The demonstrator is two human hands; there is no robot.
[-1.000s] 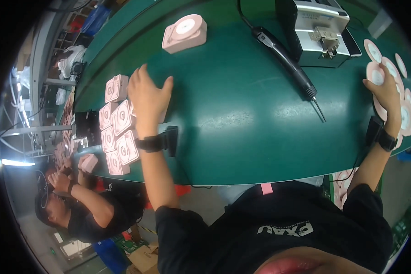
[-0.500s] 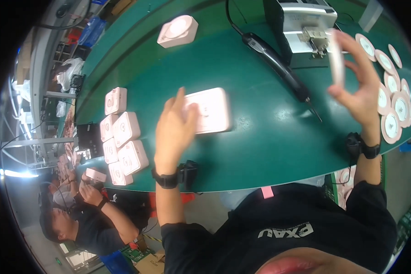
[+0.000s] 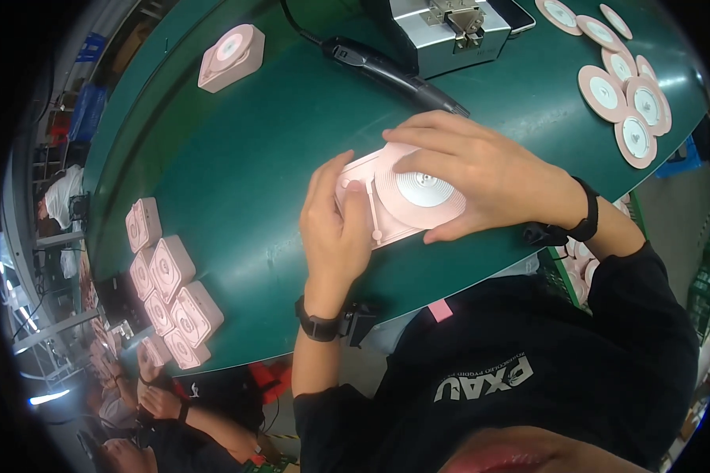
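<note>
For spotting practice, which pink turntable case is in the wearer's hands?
The middle turntable case, between left hand and right hand; the far case and left cases stand clear.

Pink-and-white, concentrically ringed disc [image 3: 427,189]

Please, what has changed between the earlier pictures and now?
The left hand brought a pink box rightward from beside the left-side boxes; the right hand carried a disc leftward onto it. Both hands are on them now. Screwdriver and far box stayed.
</note>
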